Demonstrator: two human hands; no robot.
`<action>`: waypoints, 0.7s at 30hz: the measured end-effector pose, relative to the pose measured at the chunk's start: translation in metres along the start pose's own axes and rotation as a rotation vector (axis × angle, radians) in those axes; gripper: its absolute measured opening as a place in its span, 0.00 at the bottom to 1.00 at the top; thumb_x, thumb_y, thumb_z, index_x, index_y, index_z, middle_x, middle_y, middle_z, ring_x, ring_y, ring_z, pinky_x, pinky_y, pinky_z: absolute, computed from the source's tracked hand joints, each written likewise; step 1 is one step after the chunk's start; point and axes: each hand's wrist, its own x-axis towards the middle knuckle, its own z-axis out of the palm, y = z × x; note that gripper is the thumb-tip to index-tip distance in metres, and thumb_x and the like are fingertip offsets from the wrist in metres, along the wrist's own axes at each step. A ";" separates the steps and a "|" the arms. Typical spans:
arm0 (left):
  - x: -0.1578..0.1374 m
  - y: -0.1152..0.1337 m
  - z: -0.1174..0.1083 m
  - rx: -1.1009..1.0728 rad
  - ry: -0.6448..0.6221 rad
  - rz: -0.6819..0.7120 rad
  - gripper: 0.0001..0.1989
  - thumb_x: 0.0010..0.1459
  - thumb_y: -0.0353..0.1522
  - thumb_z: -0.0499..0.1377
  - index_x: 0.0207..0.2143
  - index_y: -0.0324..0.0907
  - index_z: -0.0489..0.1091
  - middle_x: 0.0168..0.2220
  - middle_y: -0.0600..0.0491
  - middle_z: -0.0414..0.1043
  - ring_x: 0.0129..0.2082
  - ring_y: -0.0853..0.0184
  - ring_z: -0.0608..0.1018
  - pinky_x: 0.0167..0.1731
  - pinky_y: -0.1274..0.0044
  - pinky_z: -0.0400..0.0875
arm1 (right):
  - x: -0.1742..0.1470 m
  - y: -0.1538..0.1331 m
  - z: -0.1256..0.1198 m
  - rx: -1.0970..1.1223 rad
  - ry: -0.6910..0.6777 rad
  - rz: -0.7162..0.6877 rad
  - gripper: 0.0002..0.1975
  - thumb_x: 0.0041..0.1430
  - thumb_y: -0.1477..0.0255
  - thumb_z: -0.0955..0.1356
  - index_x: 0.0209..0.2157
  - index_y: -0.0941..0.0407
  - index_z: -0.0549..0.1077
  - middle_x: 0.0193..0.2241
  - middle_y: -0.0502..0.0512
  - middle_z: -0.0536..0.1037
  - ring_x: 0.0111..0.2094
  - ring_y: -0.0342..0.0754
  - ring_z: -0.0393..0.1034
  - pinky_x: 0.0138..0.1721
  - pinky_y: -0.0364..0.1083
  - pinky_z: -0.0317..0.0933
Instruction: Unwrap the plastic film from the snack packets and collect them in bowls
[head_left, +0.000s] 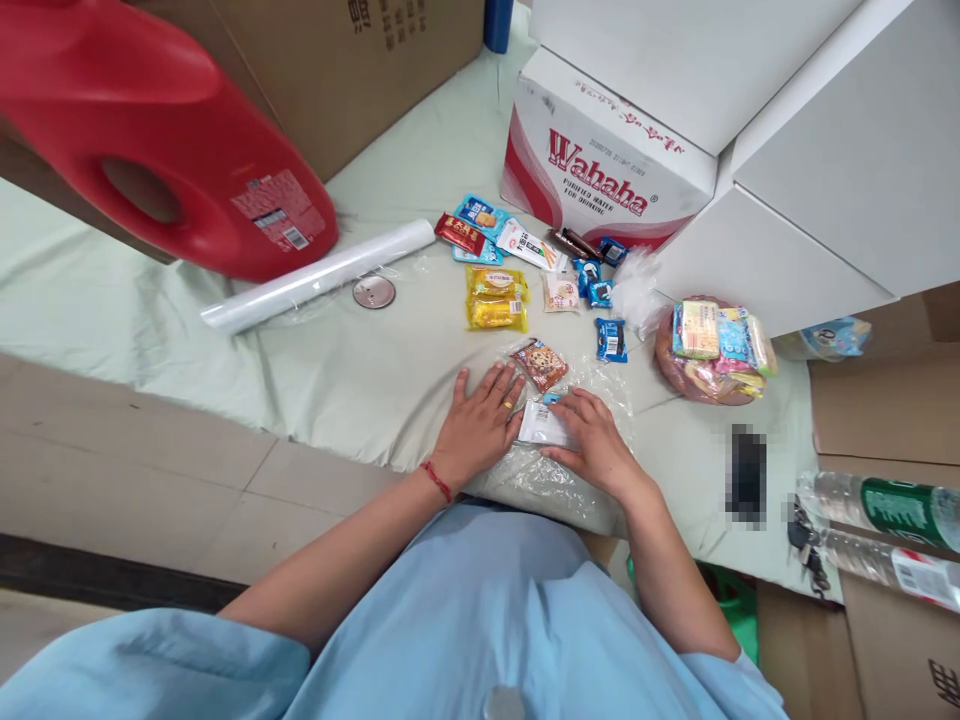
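Observation:
My left hand point(480, 425) lies flat with its fingers stretched out on a clear plastic sheet point(517, 475). Its fingertips come close to a brown cookie packet point(541, 365). Beside its thumb is a white snack packet point(541, 425), with a bit of blue wrapper point(553, 398) showing at its upper edge. My right hand point(596, 443) rests over the right end of the white packet, thumb and fingers spread apart. That end is partly hidden under the fingers.
Beyond the hands are yellow packets point(496, 300), small blue packets point(611, 340) and a white packet point(529, 245). A plastic film roll point(322, 275) and a red jug point(225, 150) are left. Right are a snack-filled bowl point(670, 365) and bottles point(847, 500); a Wahaha carton point(600, 150) stands behind.

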 end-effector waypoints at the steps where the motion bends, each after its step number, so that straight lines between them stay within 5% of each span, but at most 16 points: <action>1: 0.000 0.000 0.000 -0.002 -0.002 -0.001 0.28 0.75 0.40 0.45 0.73 0.44 0.59 0.75 0.45 0.54 0.76 0.54 0.57 0.74 0.46 0.38 | 0.002 0.000 0.000 0.008 0.011 0.006 0.26 0.66 0.60 0.72 0.63 0.51 0.73 0.58 0.63 0.75 0.68 0.66 0.59 0.67 0.68 0.58; 7: 0.000 -0.001 -0.005 -0.010 -0.018 -0.006 0.29 0.76 0.42 0.42 0.73 0.43 0.59 0.75 0.45 0.54 0.76 0.55 0.57 0.74 0.47 0.38 | 0.006 0.010 0.001 -0.014 0.097 0.157 0.18 0.71 0.67 0.65 0.57 0.53 0.78 0.52 0.64 0.78 0.57 0.63 0.66 0.61 0.64 0.64; 15: -0.001 0.000 -0.005 0.014 -0.033 0.015 0.37 0.71 0.52 0.50 0.73 0.42 0.58 0.76 0.43 0.51 0.76 0.50 0.55 0.74 0.47 0.34 | 0.013 0.024 0.011 -0.033 0.171 0.269 0.14 0.68 0.71 0.66 0.49 0.53 0.82 0.43 0.62 0.80 0.48 0.62 0.68 0.54 0.59 0.66; 21: 0.000 0.001 -0.003 0.031 -0.059 0.004 0.37 0.72 0.52 0.48 0.75 0.42 0.55 0.77 0.44 0.47 0.77 0.52 0.53 0.74 0.47 0.32 | 0.004 0.037 -0.019 0.074 0.405 0.278 0.11 0.69 0.69 0.65 0.42 0.54 0.80 0.38 0.58 0.77 0.42 0.55 0.71 0.48 0.54 0.67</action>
